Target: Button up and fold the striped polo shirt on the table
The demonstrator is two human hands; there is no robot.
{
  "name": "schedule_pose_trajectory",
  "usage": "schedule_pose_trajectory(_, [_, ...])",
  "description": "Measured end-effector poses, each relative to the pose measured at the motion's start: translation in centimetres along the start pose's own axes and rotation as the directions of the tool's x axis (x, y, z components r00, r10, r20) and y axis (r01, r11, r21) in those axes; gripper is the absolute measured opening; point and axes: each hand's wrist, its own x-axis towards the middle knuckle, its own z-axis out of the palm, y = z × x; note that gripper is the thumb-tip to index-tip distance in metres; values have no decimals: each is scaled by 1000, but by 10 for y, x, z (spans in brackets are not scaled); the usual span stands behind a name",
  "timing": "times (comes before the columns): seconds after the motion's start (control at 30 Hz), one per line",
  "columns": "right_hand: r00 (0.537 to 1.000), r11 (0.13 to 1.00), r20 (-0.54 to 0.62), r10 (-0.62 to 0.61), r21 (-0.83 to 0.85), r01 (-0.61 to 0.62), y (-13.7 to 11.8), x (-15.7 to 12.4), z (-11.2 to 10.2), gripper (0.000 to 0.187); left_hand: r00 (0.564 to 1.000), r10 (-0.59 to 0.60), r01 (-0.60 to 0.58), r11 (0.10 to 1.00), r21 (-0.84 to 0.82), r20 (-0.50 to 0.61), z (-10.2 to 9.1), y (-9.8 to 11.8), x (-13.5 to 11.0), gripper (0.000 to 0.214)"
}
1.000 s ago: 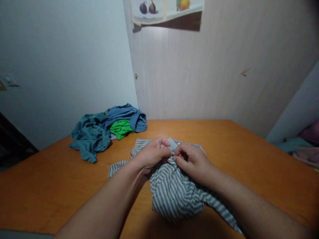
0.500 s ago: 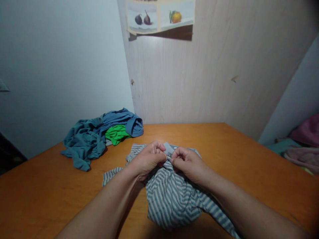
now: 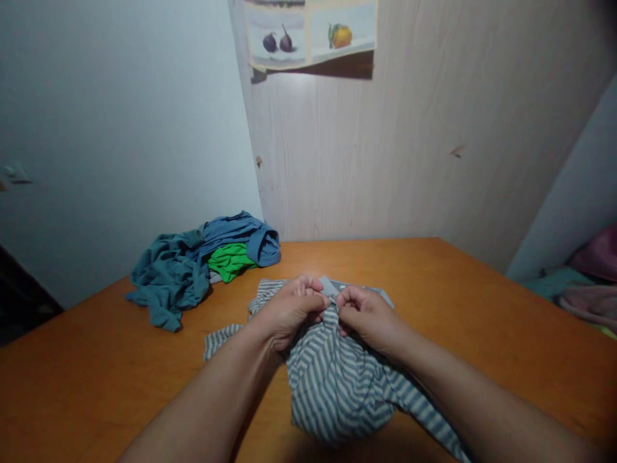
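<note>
A grey-and-white striped shirt [image 3: 337,392] lies bunched on the table in front of me, its plain grey collar [image 3: 330,286] at the far side. My left hand [image 3: 294,312] pinches the front edge of the shirt just below the collar. Close beside it, my right hand [image 3: 369,315] pinches the same strip of cloth between thumb and fingers. The fingertips nearly meet, and whatever small part lies between them is hidden. One sleeve [image 3: 222,339] sticks out to the left, and another [image 3: 429,421] runs under my right forearm.
On the orange-brown wooden table [image 3: 414,276], a heap of clothes lies at the back left: a teal garment [image 3: 171,276], a blue garment [image 3: 231,228] and a bright green one [image 3: 231,259]. Behind stands a wall with a fruit picture [image 3: 313,32]. Pink cloth [image 3: 595,299] lies off the right side.
A small dark button visible between my fingertips is now covered, and the striped strip below it stands more upright. Both hands stay pinched at the collar; the whole view has shifted slightly.
</note>
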Motion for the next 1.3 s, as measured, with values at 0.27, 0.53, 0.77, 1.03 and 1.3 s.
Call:
schedule_pose_trajectory(0.27, [1000,1000,4,-3,-3,3,-7,-6,-4,15,998,50,-50,999,4,-41,5,3,0,31])
schedule_pose_trajectory(0.53, [977,951,150,153,247,-187,-11,-7,-2,22,995,86,-86,996,15,-49,7,5,-2,32])
schedule_pose_trajectory(0.77, [990,985,109,94,133,-109,-11,-9,-2,13,999,27,-29,997,-67,-26,5,2,-1,34])
schedule_pose_trajectory(1.03, [979,971,-60,-195,-154,184,-8,-5,1,17,999,27,-27,1000,12,-19,7,-4,2,37])
schedule_pose_trajectory(1.3, [998,990,42,-47,-130,52,-7,-3,-13,12,991,-33,-5,960,280,130,-4,-3,2,30])
